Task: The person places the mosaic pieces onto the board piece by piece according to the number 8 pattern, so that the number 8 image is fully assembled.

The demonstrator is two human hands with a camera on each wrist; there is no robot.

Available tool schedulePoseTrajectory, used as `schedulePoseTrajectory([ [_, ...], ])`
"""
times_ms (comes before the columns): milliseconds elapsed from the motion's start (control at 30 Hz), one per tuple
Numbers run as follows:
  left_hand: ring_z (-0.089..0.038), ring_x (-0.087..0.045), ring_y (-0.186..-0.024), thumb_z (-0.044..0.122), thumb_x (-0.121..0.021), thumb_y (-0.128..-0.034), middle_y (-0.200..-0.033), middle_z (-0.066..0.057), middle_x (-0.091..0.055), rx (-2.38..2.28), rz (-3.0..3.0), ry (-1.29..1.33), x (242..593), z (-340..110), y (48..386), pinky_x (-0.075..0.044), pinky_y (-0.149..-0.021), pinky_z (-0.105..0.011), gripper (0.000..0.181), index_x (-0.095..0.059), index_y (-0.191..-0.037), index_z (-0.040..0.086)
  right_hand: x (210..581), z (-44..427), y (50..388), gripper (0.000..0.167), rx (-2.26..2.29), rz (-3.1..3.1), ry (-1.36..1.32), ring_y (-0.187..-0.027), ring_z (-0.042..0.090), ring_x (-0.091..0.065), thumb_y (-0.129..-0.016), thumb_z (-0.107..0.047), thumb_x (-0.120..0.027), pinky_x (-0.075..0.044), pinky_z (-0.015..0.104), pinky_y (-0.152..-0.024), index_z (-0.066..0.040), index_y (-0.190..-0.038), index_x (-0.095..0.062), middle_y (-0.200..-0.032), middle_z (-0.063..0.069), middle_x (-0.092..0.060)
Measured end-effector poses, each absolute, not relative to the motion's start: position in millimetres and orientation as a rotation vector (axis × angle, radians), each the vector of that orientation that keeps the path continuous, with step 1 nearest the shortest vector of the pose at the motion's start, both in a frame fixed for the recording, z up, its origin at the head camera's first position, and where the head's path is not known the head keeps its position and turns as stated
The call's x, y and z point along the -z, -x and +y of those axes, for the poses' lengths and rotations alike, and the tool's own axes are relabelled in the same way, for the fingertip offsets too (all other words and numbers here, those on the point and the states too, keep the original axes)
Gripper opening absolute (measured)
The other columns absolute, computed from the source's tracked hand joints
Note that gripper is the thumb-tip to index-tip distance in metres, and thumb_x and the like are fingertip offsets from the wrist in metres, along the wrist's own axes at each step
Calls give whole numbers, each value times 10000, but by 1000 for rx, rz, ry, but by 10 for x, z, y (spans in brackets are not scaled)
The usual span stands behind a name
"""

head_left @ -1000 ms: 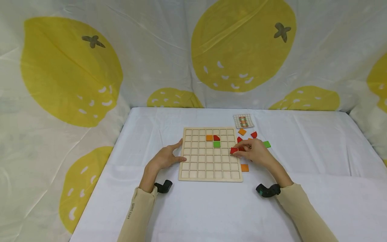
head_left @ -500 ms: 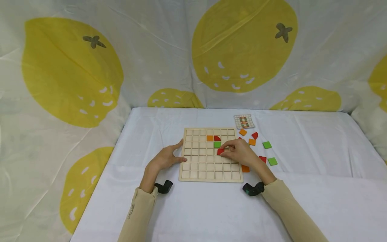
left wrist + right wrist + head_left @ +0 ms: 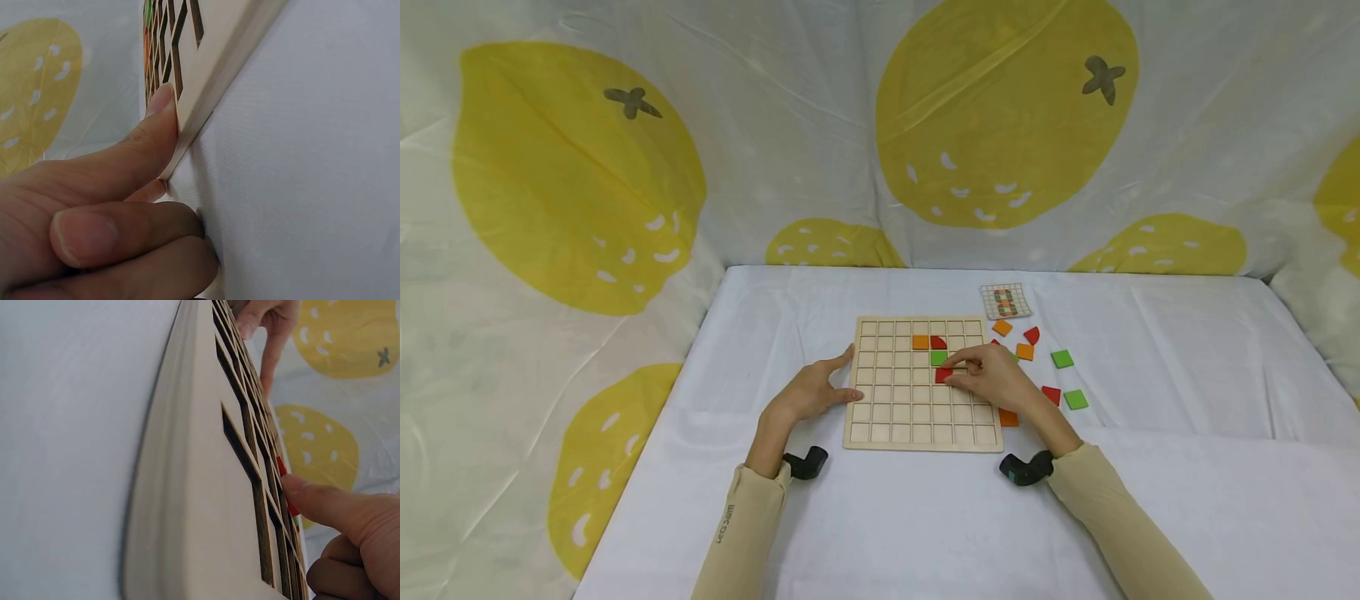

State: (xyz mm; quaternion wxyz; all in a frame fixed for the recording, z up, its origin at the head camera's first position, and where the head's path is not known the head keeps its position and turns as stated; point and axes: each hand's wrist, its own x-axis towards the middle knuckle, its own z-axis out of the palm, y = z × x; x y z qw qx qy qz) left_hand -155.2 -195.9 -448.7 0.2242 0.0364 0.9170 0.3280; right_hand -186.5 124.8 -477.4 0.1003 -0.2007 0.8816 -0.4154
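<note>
Right hand [image 3: 996, 377]: grip nearly closed, thumb and index pinching 1 red tile [image 3: 942, 377].
Red tile position: on the board [image 3: 891, 444], just nearside of the green tile [image 3: 939, 358]; I can't tell if it's seated.
Left hand [image 3: 808, 390]: grip with thumb and index spread, touching the board's left rim.
Board: 1, on the surface [image 3: 917, 525]; I count 3 other tiles in it: that green, 1 orange tile [image 3: 921, 342], 1 red quarter-round [image 3: 938, 342].
Loose pieces, right side: 3 orange [image 3: 1025, 352], 3 red [image 3: 1051, 395], 3 green [image 3: 1076, 400] visible, some partly hidden.
Card [image 3: 1006, 301]: 1.
</note>
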Motion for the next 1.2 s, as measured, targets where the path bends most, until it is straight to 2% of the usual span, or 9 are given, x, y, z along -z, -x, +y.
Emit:
schedulePoseTrajectory([
  [700, -399, -276, -1558, 336, -775, -932, -1669, -179, -299, -896, 2545, -57, 4481, -1941, 1562, -327, -1209, -594, 914, -220, -1655, 272, 4762, 1253, 1870, 209, 1284, 2579, 545, -519, 114, -274, -902, -237, -824, -235, 234, -534, -142, -1088, -818, -583, -52, -282],
  [933, -398, -288, -1554, 334, -780, -925, -1671, -172, -299, -896, 2539, -37, 4485, -1928, 1562, -333, -1205, -592, 917, -222, -1652, 298, 4659, 1550, 1903, 235, 1243, 2677, 427, -544, 121, -284, -922, -221, -802, -230, 240, -513, -126, -1137, -801, -604, -33, -305],
  [1200, -402, -255, -1564, 326, -774, -933, -1674, -174, -290, -905, 2537, -39, 4499, -1919, 1549, -308, -1219, -602, 908, -222, -1653, 291, 4598, 2126, 1937, 321, 1208, 2759, 218, -556, 147, -322, -905, -208, -816, -253, 273, -501, -70, -1191, -768, -617, -20, -330],
])
